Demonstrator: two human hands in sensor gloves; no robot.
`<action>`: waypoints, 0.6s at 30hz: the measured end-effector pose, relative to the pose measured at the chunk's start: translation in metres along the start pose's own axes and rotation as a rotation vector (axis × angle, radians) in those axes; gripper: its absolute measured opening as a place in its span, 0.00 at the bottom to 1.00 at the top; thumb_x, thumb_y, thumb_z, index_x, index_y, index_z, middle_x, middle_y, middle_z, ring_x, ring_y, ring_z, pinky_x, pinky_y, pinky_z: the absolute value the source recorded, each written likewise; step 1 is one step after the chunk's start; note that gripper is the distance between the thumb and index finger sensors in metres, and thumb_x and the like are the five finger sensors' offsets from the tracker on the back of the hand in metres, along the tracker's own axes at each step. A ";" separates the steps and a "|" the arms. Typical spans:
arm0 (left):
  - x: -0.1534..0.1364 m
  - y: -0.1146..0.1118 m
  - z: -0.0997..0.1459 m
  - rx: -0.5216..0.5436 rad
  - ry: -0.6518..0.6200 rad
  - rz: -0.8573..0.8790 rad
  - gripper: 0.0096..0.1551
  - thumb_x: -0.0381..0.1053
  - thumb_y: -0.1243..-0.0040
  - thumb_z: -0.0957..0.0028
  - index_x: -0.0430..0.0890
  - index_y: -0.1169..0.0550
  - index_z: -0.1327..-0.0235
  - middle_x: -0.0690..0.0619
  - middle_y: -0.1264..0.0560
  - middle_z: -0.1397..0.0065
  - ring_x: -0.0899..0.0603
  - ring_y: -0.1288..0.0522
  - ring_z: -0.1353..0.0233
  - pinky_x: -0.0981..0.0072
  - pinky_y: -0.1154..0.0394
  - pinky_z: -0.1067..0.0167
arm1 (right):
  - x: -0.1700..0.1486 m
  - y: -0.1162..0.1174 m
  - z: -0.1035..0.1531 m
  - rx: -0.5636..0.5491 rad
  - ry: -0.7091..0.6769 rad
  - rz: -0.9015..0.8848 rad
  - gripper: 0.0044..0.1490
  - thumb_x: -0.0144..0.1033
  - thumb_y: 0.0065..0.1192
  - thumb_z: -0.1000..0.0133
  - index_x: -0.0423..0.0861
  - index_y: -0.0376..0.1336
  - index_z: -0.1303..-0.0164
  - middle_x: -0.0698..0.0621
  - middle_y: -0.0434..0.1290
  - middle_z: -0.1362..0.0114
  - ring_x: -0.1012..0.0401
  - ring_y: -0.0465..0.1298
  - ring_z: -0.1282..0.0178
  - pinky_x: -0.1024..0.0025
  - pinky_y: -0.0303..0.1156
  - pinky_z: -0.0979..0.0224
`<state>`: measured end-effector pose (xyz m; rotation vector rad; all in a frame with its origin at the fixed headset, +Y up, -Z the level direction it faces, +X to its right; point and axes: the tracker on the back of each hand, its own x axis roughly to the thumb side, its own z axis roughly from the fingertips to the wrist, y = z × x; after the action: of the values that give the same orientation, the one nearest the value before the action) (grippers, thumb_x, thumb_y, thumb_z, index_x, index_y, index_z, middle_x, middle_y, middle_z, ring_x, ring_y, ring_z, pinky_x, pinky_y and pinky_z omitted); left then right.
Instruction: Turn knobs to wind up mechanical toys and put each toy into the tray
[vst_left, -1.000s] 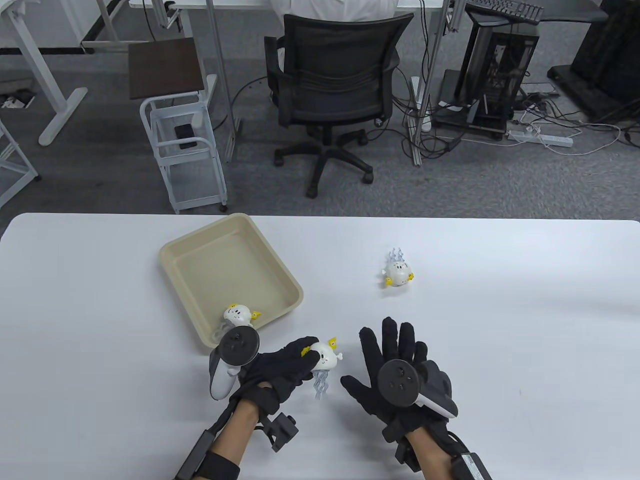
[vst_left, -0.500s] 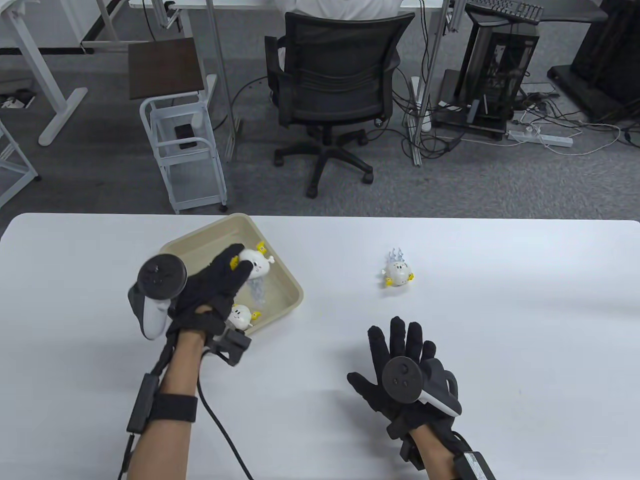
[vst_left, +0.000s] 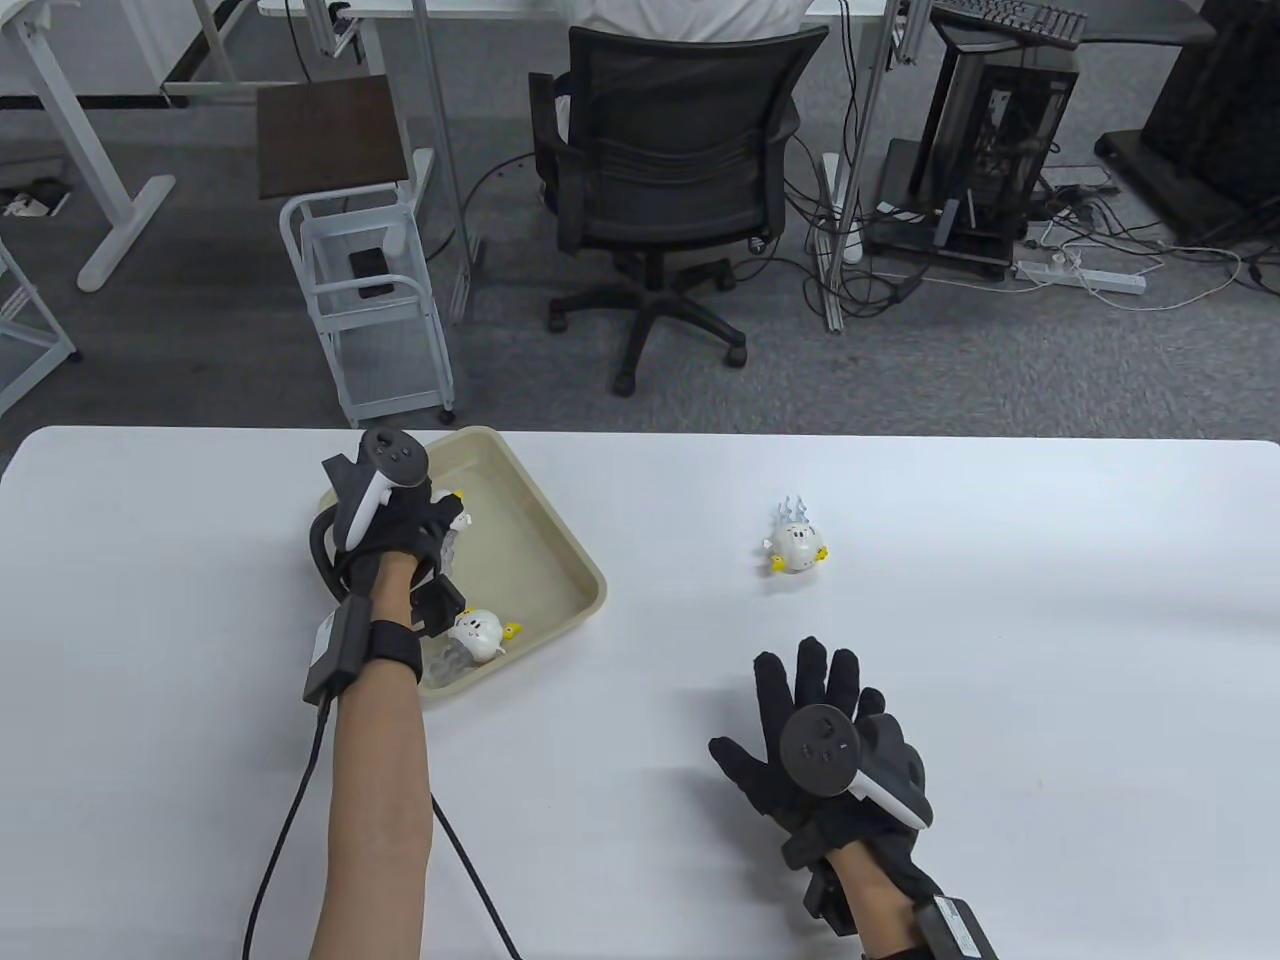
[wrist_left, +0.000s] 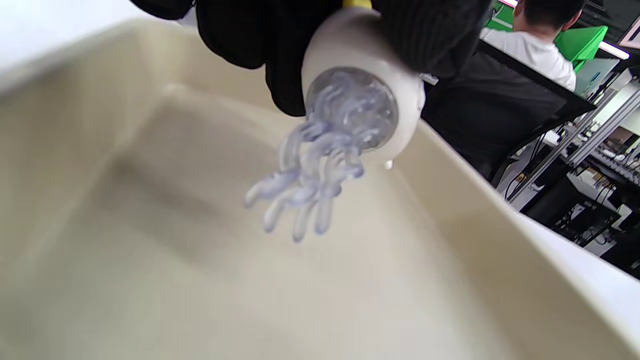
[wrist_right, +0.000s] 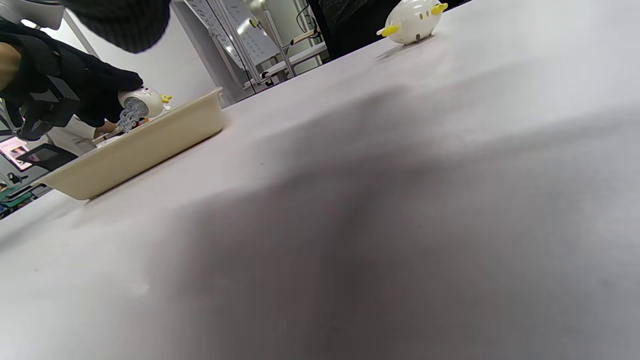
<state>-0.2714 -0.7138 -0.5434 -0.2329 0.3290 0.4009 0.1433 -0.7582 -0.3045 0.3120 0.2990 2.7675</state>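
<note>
My left hand grips a white jellyfish toy with clear blue tentacles and holds it just above the floor of the beige tray, at the tray's left side. The same held toy shows above the tray's wall in the right wrist view. A second white toy lies in the tray's near corner. A third toy with yellow knobs sits on the table to the right of the tray. My right hand rests flat and open on the table, holding nothing.
The white table stretches wide to the right. Beyond its far edge stand a black office chair with a person seated at another desk, a white cart, and a computer tower with cables on the floor.
My left hand carried the toy from beside my right hand up over the tray, then left and down inside it. My right hand shifted slightly nearer and stayed flat.
</note>
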 end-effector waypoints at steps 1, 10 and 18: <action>0.000 -0.004 -0.002 -0.006 0.012 -0.023 0.43 0.61 0.41 0.43 0.42 0.33 0.18 0.47 0.21 0.27 0.35 0.31 0.28 0.35 0.38 0.26 | 0.000 0.000 0.000 0.002 0.001 0.000 0.60 0.70 0.41 0.28 0.43 0.23 0.10 0.27 0.20 0.16 0.30 0.18 0.24 0.22 0.25 0.25; 0.003 -0.020 -0.002 -0.100 0.033 -0.151 0.42 0.59 0.44 0.40 0.42 0.37 0.16 0.47 0.27 0.21 0.33 0.35 0.22 0.34 0.42 0.24 | 0.006 0.000 0.002 -0.013 -0.015 -0.007 0.60 0.70 0.42 0.28 0.42 0.24 0.09 0.27 0.21 0.16 0.30 0.19 0.23 0.22 0.26 0.25; -0.019 0.016 0.109 -0.114 -0.279 0.066 0.51 0.73 0.55 0.43 0.56 0.56 0.11 0.41 0.62 0.10 0.24 0.69 0.15 0.20 0.65 0.30 | 0.012 -0.007 0.005 -0.058 -0.034 -0.021 0.59 0.70 0.42 0.28 0.42 0.25 0.09 0.27 0.22 0.15 0.29 0.20 0.22 0.22 0.26 0.25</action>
<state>-0.2659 -0.6747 -0.4386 -0.2741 0.0400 0.5115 0.1360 -0.7470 -0.2989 0.3391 0.2124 2.7409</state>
